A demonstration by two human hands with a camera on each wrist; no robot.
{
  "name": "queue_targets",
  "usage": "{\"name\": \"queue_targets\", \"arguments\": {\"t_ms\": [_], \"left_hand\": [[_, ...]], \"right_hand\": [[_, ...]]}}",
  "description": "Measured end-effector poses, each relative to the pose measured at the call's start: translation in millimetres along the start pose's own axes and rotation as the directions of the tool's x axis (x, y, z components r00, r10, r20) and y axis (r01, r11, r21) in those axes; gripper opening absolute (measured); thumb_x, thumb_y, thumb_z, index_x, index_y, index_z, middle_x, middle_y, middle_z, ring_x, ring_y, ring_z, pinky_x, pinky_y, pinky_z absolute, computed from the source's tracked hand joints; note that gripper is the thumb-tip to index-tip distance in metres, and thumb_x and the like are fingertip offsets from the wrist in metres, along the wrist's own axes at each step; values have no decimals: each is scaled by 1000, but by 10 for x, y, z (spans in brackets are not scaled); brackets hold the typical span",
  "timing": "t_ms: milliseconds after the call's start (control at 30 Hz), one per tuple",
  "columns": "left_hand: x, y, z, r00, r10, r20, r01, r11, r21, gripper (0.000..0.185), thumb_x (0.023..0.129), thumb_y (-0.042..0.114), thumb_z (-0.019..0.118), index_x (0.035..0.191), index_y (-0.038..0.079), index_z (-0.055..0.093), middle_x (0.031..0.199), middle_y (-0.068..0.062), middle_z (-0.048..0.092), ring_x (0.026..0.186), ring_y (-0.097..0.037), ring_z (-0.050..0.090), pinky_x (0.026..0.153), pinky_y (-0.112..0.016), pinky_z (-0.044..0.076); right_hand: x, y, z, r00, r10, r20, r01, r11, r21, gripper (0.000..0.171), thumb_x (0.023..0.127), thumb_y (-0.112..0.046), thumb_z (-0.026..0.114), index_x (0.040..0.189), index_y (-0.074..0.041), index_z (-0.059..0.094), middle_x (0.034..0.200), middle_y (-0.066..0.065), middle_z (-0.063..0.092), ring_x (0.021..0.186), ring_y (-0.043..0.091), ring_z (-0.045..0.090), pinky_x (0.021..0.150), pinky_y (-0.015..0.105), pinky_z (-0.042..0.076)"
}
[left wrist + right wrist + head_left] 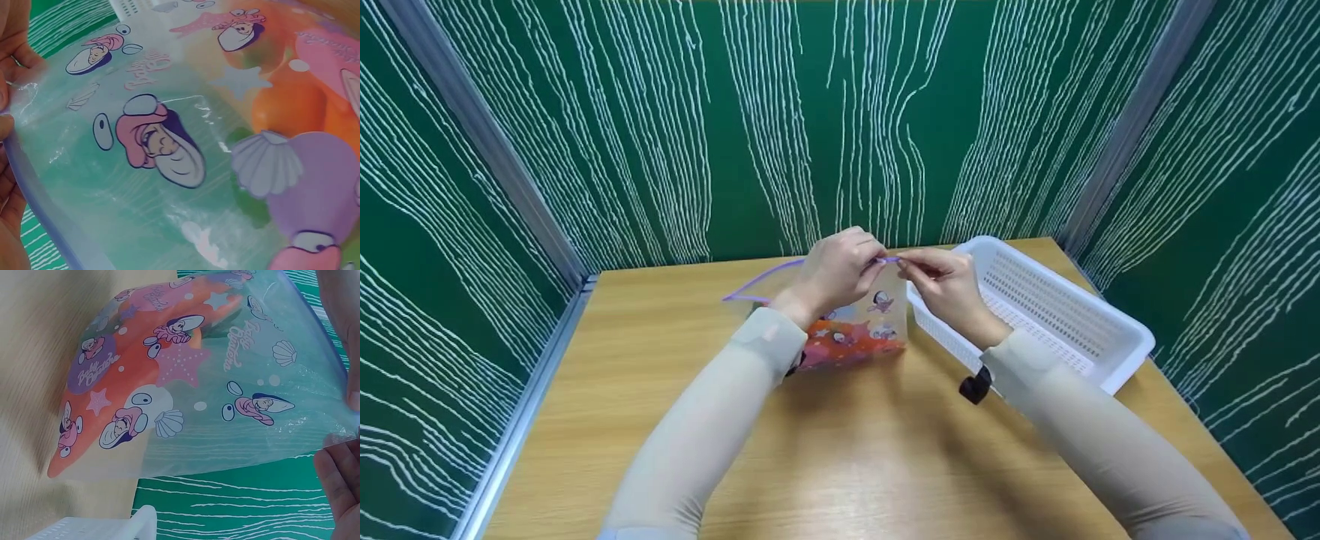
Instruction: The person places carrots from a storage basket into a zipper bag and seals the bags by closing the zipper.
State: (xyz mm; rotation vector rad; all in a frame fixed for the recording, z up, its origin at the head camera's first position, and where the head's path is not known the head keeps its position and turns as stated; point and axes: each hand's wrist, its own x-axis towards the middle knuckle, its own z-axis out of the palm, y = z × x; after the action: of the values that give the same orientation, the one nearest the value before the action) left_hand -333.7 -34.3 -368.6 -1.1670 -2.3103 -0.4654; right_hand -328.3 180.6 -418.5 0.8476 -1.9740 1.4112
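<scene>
Both hands, left hand [840, 266] and right hand [945, 281], pinch the bag [859, 334] top in the frame's middle; its far end looks still open, I think.

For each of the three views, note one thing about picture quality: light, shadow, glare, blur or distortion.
Head view: even light, soft shadows under the forearms on the wooden table, side walls bowed by the wide lens. Left wrist view: the clear printed plastic zip bag fills the frame, slightly soft, with small white glints; the left hand is cropped at the edge. Right wrist view: bag print sharp, the right hand blurred.
</scene>
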Motion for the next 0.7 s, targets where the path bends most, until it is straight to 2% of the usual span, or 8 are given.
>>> {"name": "queue_targets", "arguments": {"t_ms": [200, 467, 700], "left_hand": [[-82, -61, -32, 1000, -10, -4, 10, 1000, -8, 15, 107, 13, 69, 107, 5, 81, 104, -8, 79, 98, -24, 71, 92, -32, 63], [-188, -128, -93, 998, -61, 13, 61, 998, -32, 15, 108, 14, 69, 107, 5, 81, 103, -8, 79, 96, -23, 70, 91, -31, 63], [-290, -195, -134, 998, -66, 11, 66, 998, -20, 14, 107, 12, 70, 106, 4, 81, 102, -9, 80, 95, -24, 71, 91, -32, 63]], "right_hand": [[-8, 6, -40, 1000, 11, -14, -11, 1000, -18, 10, 96, 13, 73, 101, 9, 81, 94, 27, 80, 79, 2, 76, 77, 15, 61], [-25, 9, -93, 998, 67, 1, -67, 998, -2, 12, 96, 13, 72, 105, 9, 81, 100, 27, 80, 82, -2, 75, 78, 18, 63], [-49, 40, -110, 998, 64, -21, -64, 998, 4, 12, 95, 15, 71, 103, 11, 80, 97, 31, 79, 81, -4, 75, 77, 16, 62]]}}
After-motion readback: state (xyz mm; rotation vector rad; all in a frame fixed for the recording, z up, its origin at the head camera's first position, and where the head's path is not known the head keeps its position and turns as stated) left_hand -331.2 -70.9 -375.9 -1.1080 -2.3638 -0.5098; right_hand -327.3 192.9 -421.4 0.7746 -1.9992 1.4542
